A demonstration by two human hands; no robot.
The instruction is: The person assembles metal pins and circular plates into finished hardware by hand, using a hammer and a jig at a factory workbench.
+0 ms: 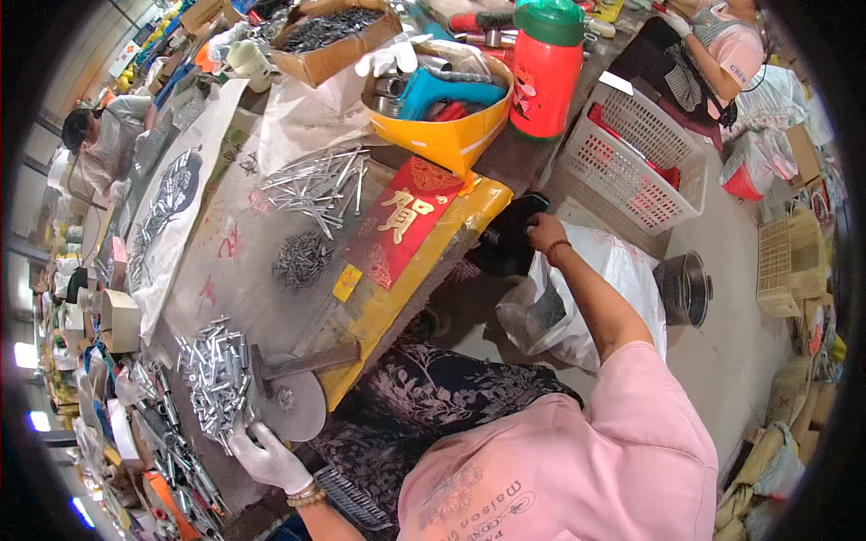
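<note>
My left hand (271,460), in a white glove, rests at the near edge of a heap of short silver metal sleeves (216,374). Its fingertips touch the heap with thumb and forefinger apart. Beside it, a hammer (311,360) lies across a round grey metal plate (293,406). My bare right hand (546,233) is off the table's right side, fingers curled over the edge of a black, bag-like object (507,239) whose kind is unclear. A white plastic sack (591,270) sits under that forearm.
On the table are long nails (320,185), small dark screws (302,259), a red envelope (401,221) and a yellow box (437,135) of tools. A red jug (546,72) stands behind. Rightward are a white crate (622,171) and a metal pot (683,288). Other people work nearby.
</note>
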